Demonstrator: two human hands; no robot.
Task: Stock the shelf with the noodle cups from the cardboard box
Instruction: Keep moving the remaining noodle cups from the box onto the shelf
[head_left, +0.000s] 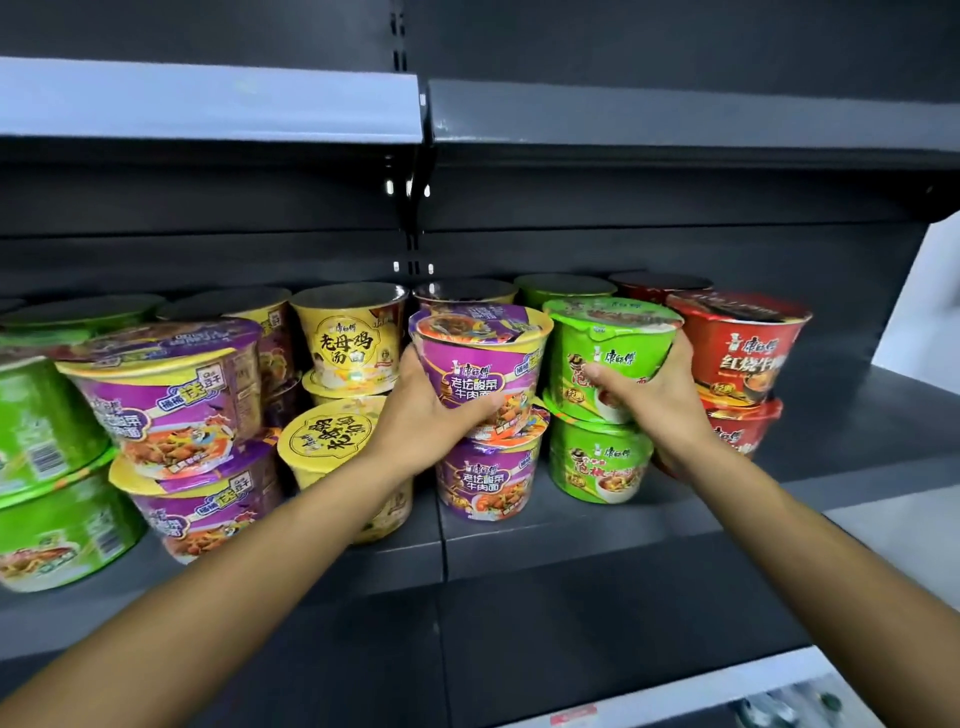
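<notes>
Here we curl our left hand (423, 415) round the upper purple cup (480, 364), which sits atop another purple cup (485, 483) on the dark shelf (571, 540), while our right hand (657, 402) grips the upper green cup (610, 348); its fingertips are hidden behind the cup. Yellow cups (348, 332) stand left, red cups (737, 343) right; the back-row lids are dim, and the green cups (47, 467) far left are cut off
</notes>
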